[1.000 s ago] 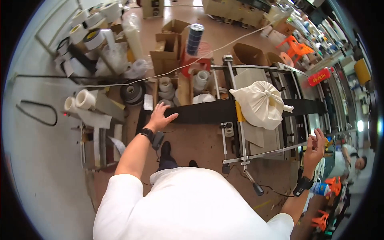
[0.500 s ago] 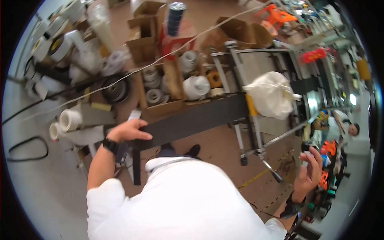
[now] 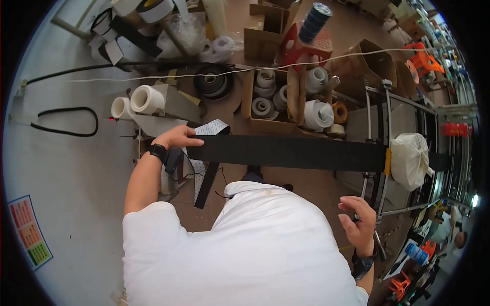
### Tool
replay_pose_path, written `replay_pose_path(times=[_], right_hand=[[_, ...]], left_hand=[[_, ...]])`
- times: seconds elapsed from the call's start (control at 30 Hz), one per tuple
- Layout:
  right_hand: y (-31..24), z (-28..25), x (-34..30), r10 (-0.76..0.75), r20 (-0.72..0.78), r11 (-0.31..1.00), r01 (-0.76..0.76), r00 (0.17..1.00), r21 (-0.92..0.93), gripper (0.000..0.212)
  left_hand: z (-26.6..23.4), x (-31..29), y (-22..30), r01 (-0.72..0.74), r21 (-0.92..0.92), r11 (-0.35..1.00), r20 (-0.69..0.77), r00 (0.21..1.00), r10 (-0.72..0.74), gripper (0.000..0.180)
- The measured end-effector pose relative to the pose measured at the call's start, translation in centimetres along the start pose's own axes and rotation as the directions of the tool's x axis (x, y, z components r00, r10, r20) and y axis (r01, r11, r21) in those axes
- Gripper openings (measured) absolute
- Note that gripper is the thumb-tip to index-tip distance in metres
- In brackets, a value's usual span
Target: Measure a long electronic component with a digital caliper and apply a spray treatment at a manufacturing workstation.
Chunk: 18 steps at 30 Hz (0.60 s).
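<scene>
A wide black strip (image 3: 286,152) runs from a metal rack on the right across to my left hand (image 3: 177,137). The thumb of that hand lies along the strip's left end, with the fingers closed on it. Close by, a white printed liner (image 3: 212,127) curls behind the strip, and a narrow black tail (image 3: 205,186) hangs below. My right hand (image 3: 361,224) is raised in the air near the rack's front side, fingers loosely curled and apart from the thumb, holding nothing. A tied white bag (image 3: 410,160) rests over the strip at the rack.
Beyond the strip stand cartons of white rolls (image 3: 263,107), a red stool (image 3: 306,48) with a dark blue roll on it, and a black coil (image 3: 213,81). White rolls (image 3: 147,99) sit on a machine at left. A pale cord (image 3: 245,71) crosses overhead. The metal rack (image 3: 380,117) flanks the right.
My view has turned, so the strip now lies nearly level. My right hand has come inward, closer to the strip. The left hand stays at the strip's end; more printed liner shows beside it.
</scene>
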State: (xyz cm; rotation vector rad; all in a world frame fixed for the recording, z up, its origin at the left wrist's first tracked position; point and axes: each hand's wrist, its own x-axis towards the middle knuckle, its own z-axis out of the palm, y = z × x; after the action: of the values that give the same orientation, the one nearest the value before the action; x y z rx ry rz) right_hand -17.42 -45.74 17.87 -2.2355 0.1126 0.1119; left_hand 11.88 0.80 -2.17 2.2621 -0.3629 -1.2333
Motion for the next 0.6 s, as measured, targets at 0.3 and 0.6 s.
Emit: replay_pose_path(times=[0.3, 0.6], right_hand=[[-2.8, 6.9, 10.4, -0.101, 0.516, 0.995, 0.084, 0.850, 0.056, 0.073], [-10.2, 11.0, 17.6, -0.013, 0.421, 0.897, 0.196, 0.907, -0.396, 0.048]], left_hand=[[-3.9, -6.9, 19.0, -0.692, -0.654, 0.306, -0.543, 0.711, 0.446, 0.033], [-3.3, -9.6, 30.2, -0.835, -0.335, 0.437, -0.593, 0.547, 0.591, 0.052]])
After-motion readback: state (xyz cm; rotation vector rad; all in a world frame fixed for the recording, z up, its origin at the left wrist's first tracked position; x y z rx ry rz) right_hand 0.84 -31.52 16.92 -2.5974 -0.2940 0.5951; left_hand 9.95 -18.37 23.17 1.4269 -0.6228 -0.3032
